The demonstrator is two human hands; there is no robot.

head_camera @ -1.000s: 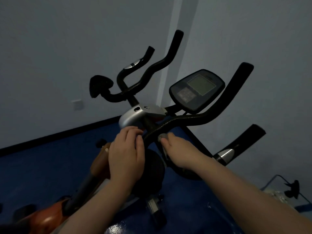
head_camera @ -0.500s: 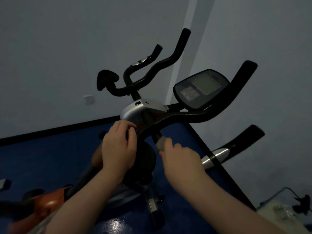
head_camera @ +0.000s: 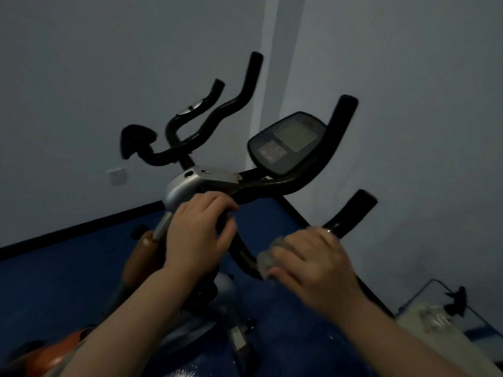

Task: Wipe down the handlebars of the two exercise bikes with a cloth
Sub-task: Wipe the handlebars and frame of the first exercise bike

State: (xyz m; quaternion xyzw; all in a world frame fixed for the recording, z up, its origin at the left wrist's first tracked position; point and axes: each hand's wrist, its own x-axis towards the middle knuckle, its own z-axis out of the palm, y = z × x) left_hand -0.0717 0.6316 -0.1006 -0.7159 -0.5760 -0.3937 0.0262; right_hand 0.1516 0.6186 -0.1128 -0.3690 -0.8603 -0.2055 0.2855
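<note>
Head view: my right hand (head_camera: 313,263) grips grey cloth (head_camera: 265,261) round lower right handlebar (head_camera: 351,213) of near bike. My left hand (head_camera: 197,235) curls round bar centre, bracing. Judgement: keep cloth wrapped, slide up toward tip. Console (head_camera: 288,142) above, second bike's handlebars (head_camera: 217,112) behind, not blocking. Cable and clutter on floor, right.

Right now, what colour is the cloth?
Grey, a pale wad of cloth under the right hand; head view, dim light.

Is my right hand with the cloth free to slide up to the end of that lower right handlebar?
Probably yes. The right hand presses the cloth on the lower right handlebar, and nothing blocks the bar above it.
</note>
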